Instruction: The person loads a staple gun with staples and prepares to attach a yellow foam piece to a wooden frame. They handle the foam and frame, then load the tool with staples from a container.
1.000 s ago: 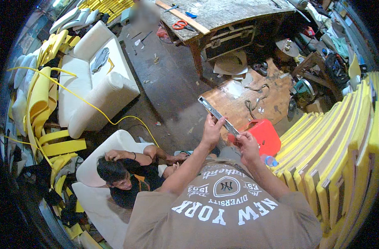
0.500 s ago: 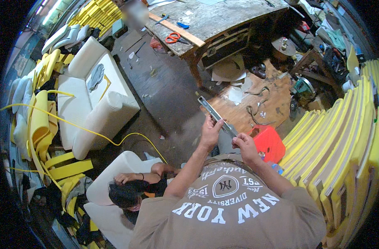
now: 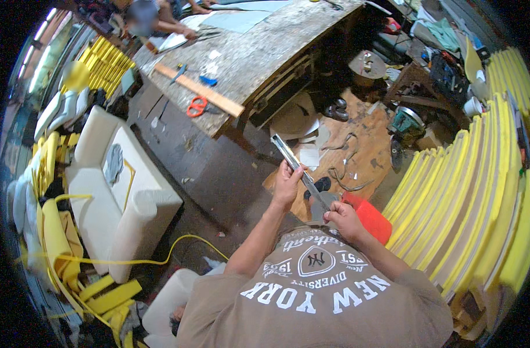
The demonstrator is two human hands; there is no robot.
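Note:
A long, narrow silver-grey metal rail (image 3: 284,150) with a dark groove along it slants before my body, its far end up and to the left. My left hand (image 3: 287,187) is wrapped round the rail near its middle, thumb on top. At the lower end, beside my waist, my right hand (image 3: 343,220) pinches the rail between thumb and fingers. What exact kind of rail it is I cannot make out.
A worktable (image 3: 224,55) holds a wooden strip (image 3: 212,97) and red-handled scissors (image 3: 197,107). A white sofa (image 3: 96,180) stands left, yellow-edged panels (image 3: 450,197) right. Beside my right hand is a red container (image 3: 369,217). Other people lean over the table's far end.
My view has turned, showing more of the table's far left with other people there. The seated person at lower left is mostly out of view. Both hands still hold the rail.

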